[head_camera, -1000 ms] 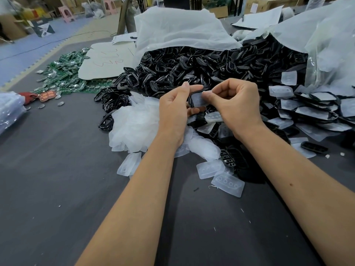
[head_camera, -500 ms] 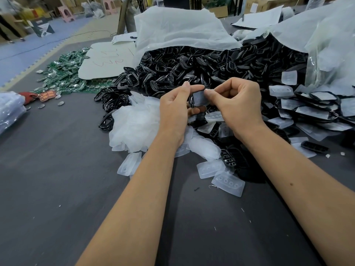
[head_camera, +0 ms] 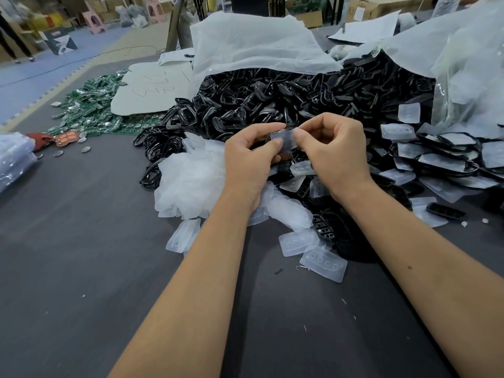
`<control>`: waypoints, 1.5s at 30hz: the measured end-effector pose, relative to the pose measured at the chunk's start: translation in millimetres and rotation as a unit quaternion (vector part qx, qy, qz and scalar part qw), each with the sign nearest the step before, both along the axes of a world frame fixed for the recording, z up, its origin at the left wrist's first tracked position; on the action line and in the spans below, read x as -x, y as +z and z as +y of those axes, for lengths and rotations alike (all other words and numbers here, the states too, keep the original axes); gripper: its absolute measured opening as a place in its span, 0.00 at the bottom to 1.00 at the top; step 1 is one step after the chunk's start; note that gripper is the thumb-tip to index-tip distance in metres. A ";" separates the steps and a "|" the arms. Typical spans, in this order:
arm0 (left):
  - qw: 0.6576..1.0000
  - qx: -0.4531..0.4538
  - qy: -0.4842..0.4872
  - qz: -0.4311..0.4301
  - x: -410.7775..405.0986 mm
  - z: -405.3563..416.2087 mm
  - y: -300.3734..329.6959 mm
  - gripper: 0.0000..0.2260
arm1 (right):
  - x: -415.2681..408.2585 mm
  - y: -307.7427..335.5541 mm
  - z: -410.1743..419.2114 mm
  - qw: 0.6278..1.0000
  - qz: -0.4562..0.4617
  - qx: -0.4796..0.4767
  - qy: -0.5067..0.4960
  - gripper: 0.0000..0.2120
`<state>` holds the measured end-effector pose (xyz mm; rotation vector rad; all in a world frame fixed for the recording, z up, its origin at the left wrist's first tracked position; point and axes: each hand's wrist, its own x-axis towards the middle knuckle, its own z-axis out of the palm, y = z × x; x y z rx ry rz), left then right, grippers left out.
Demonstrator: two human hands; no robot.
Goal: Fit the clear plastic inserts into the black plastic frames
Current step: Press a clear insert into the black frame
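**Clear insert pinched between both hands**

Clear plastic insert (head_camera: 283,138) sits against a black frame (head_camera: 272,133), pinched from either side by the left hand (head_camera: 249,159) and right hand (head_camera: 336,154), held together above the heap of black frames (head_camera: 286,96) and loose inserts (head_camera: 191,178).

black frames (head_camera: 272,94), clear frosted inserts (head_camera: 191,178), green circuit boards (head_camera: 90,105), dark grey table (head_camera: 68,255), white bag (head_camera: 253,45)
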<state>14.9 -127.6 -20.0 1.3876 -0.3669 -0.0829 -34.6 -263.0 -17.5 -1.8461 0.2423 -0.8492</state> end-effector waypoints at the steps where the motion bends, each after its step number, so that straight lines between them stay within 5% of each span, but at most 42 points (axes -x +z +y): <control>1: 1.000 0.005 0.001 0.000 -0.6 -0.2 -0.2 0.13 | 0.4 0.3 0.5 1.000 0.000 0.003 -0.003 0.04; 32: 0.999 -0.025 -0.027 -0.001 -0.9 4.0 -1.5 0.13 | -0.7 -0.9 -0.7 0.999 0.018 0.013 -0.039 0.06; 40: 0.998 0.023 -0.035 0.037 -0.2 4.4 2.3 0.14 | -1.4 -0.9 -5.2 0.984 0.053 -0.158 0.060 0.06; 45: 0.998 0.017 -0.028 0.045 0.1 3.3 2.4 0.14 | -2.6 5.3 -5.5 0.949 0.060 -0.290 0.104 0.17</control>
